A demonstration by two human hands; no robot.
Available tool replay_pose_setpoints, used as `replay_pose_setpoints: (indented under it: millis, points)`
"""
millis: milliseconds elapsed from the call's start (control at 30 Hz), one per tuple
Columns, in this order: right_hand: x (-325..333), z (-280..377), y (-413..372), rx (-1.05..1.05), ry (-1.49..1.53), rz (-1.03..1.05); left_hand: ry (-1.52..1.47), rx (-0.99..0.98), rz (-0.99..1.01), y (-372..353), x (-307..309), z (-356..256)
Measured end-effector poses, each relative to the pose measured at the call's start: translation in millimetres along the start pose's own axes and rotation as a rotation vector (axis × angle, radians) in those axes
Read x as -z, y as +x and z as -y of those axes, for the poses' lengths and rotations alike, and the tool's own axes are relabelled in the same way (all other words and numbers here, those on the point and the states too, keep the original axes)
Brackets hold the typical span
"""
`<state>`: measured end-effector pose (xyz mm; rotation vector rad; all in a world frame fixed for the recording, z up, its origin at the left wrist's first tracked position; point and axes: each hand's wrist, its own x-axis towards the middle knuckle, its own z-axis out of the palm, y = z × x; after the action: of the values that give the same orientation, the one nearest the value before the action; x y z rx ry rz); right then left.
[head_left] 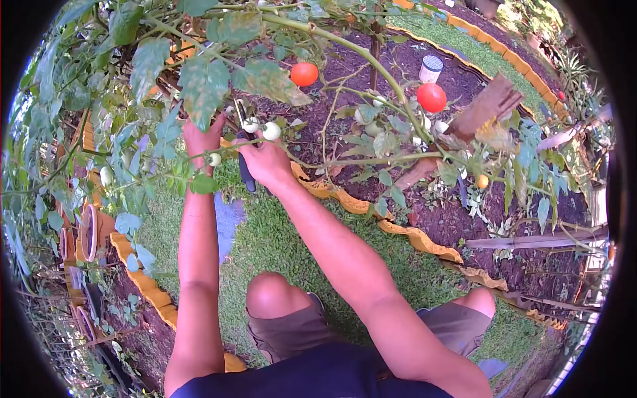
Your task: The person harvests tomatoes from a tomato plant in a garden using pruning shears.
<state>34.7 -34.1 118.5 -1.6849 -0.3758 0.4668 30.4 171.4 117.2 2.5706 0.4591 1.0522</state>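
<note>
My right hand (267, 161) grips dark-handled pruning shears (244, 149), whose blades point up into a tomato plant by a cluster of pale green tomatoes (262, 127). My left hand (202, 134) reaches up beside it, partly hidden behind a mottled leaf (202, 83), fingers on a stem there. Two ripe red tomatoes (304, 73) (431, 97) hang farther back on the arching green stem (345, 46).
An orange scalloped border (411, 235) separates grass (272, 242) from the dark soil bed (424, 73). A white container (430, 67) stands in the bed, a wooden plank (488, 106) leans at right. Terracotta pots (89, 232) sit at left. My knees are below.
</note>
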Motion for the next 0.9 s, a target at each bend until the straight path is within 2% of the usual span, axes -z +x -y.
replay_pose_setpoints:
  millis: [67,167,200,300,367,400,500,600,667,800,900]
  points:
    - [-8,6,5,-0.014,0.105,-0.048,-0.009,-0.088,-0.082,0,-7,6]
    - [-36,-23,40,-0.084,0.292,0.014,-0.102,-0.201,-0.121,-2,-48,71]
    - [-41,-30,44,-0.027,0.305,-0.023,-0.196,-0.196,-0.124,7,-52,70]
    - [-47,-51,58,0.099,0.367,-0.076,0.228,-0.301,-0.134,20,-42,45]
    - [-43,-57,55,0.109,0.352,-0.105,-0.145,0.015,0.032,23,-43,18]
    - [-41,-52,52,0.109,0.333,-0.137,0.044,0.039,0.035,29,-27,-18]
    - [-38,-48,50,0.073,0.298,-0.160,0.248,0.093,0.149,47,-27,-22]
    - [-36,-45,53,0.056,0.286,-0.131,0.064,0.081,0.209,46,-14,-24]
    - [-36,-41,55,0.054,0.282,-0.105,0.056,0.089,0.240,48,-15,-18]
    - [-34,-31,59,0.055,0.259,-0.054,0.042,0.101,0.288,58,-21,14]
    - [-33,-26,60,0.050,0.228,-0.007,-0.036,0.046,0.231,58,-40,51]
